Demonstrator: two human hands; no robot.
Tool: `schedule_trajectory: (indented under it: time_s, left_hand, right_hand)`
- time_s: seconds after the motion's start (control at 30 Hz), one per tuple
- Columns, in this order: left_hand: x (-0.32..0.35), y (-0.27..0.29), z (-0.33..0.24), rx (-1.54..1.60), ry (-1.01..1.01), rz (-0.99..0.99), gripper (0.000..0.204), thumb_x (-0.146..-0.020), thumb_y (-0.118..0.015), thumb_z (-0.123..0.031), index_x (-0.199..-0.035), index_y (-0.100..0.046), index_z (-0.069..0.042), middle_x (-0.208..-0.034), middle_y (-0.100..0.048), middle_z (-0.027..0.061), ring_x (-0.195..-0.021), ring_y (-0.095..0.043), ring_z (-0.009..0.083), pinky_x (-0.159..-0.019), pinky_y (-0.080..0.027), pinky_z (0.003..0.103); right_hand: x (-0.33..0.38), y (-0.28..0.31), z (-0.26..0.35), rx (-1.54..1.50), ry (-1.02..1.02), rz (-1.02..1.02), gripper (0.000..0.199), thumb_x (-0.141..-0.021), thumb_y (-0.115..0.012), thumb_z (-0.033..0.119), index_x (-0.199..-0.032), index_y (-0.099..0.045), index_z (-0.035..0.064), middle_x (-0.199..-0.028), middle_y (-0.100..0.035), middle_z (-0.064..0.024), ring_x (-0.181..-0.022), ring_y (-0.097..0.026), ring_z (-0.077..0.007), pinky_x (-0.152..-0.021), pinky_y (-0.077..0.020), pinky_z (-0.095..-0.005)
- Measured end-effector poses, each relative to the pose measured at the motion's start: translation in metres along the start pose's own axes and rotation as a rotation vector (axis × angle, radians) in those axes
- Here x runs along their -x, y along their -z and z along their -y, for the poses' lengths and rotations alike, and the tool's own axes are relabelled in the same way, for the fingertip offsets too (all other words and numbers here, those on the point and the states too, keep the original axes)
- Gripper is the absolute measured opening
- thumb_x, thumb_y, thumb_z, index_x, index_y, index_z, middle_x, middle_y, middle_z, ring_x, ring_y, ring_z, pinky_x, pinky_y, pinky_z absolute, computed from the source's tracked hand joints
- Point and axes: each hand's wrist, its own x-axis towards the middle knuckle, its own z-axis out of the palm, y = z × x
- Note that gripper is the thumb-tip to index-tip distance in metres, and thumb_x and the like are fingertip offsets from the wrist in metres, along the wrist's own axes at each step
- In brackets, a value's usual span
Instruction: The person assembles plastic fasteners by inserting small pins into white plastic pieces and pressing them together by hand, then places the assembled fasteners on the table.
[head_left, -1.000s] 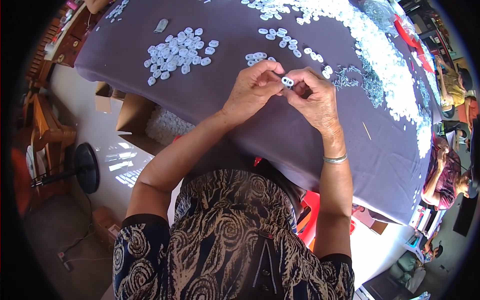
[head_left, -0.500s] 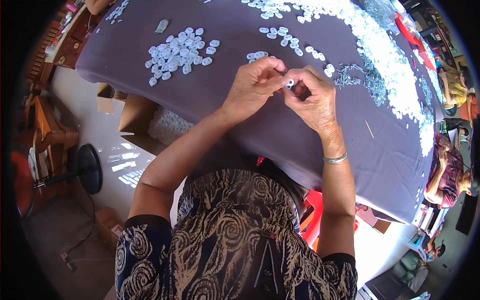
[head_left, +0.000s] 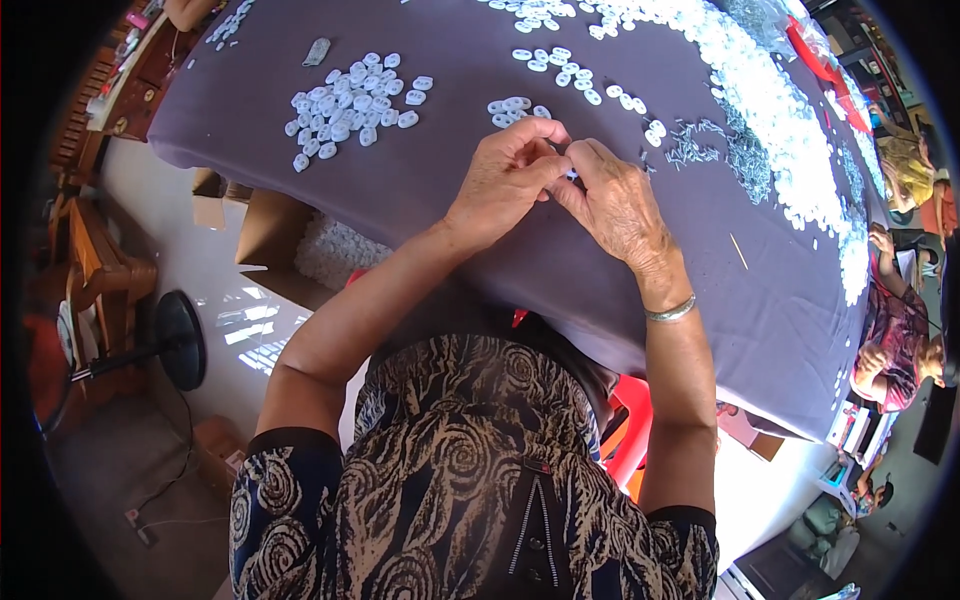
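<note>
Both my hands meet over the near part of the cloth-covered table. My left hand pinches a small white plastic piece between thumb and fingertips. My right hand is closed at the same spot, its thumb and fingertips pressed against the piece. Only a sliver of it shows between the fingers. Whether a metal pin is in my right fingers too is hidden. Just beyond my left hand lies a small group of white two-holed oval pieces. Past my right hand, thin grey metal pins are scattered.
A heap of white oval pieces lies at the left of the dark tablecloth. A long bank of white pieces runs down the right. One thin stick lies nearer. A cardboard box stands below the table's left edge. Other people sit at right.
My right hand has turned and its fingers have folded in over the small white piece, which shows less than before. My left hand has hardly moved.
</note>
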Motion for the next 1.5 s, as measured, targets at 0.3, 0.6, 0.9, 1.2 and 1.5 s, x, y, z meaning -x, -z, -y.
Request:
schedule_trajectory:
  time_s: [0.3, 0.6, 0.9, 1.2, 1.5]
  left_hand:
    - [0.006, -0.008, -0.002, 0.106, 0.044, -0.081, 0.024, -0.089, -0.056, -0.01, -0.112, -0.059, -0.008, -0.081, -0.056, -0.0004, -0.07, -0.05, 0.007, -0.061, -0.043, 0.023]
    - [0.007, -0.014, -0.004, 0.205, -0.089, -0.071, 0.035, -0.092, -0.052, -0.025, -0.119, -0.054, -0.002, -0.109, -0.055, 0.0076, -0.102, -0.051, 0.015, -0.09, -0.041, 0.031]
    - [0.019, -0.041, 0.011, 0.462, -0.118, -0.195, 0.014, -0.094, -0.052, -0.016, -0.098, -0.054, -0.003, -0.093, -0.059, 0.0064, -0.088, -0.056, 0.0119, -0.082, -0.045, 0.027]
    - [0.019, -0.04, 0.008, 0.472, -0.116, -0.224, 0.012, -0.093, -0.054, -0.015, -0.091, -0.057, -0.003, -0.086, -0.06, 0.0051, -0.081, -0.056, 0.0095, -0.076, -0.046, 0.025]
    - [0.012, -0.039, 0.002, 0.478, -0.081, -0.201, 0.01, -0.09, -0.058, -0.012, -0.09, -0.056, -0.002, -0.083, -0.06, 0.0029, -0.077, -0.056, 0.0083, -0.071, -0.047, 0.024]
  right_hand:
    - [0.002, -0.001, 0.004, -0.119, -0.026, 0.035, 0.026, -0.087, -0.061, 0.022, -0.087, -0.05, -0.0014, -0.077, -0.057, -0.0199, -0.076, -0.057, -0.0409, -0.064, -0.0459, -0.0449]
    - [-0.001, 0.003, 0.017, -0.308, -0.065, -0.073, 0.021, -0.091, -0.056, 0.019, -0.094, -0.053, -0.0015, -0.077, -0.061, -0.0188, -0.074, -0.061, -0.0398, -0.063, -0.0493, -0.0431]
    - [0.007, -0.028, 0.019, -0.507, 0.017, -0.041, 0.019, -0.088, -0.049, 0.014, -0.096, -0.059, 0.0003, -0.088, -0.063, -0.019, -0.086, -0.06, -0.0393, -0.076, -0.0491, -0.0441]
    - [0.007, -0.03, 0.019, -0.345, 0.067, -0.015, 0.021, -0.088, -0.047, 0.016, -0.096, -0.057, -0.0007, -0.087, -0.063, -0.0195, -0.085, -0.06, -0.0387, -0.074, -0.0495, -0.0452]
    - [0.005, -0.036, 0.019, -0.327, 0.079, -0.159, 0.018, -0.089, -0.049, 0.016, -0.092, -0.056, -0.0001, -0.081, -0.063, -0.0183, -0.074, -0.062, -0.0381, -0.065, -0.0509, -0.0447]
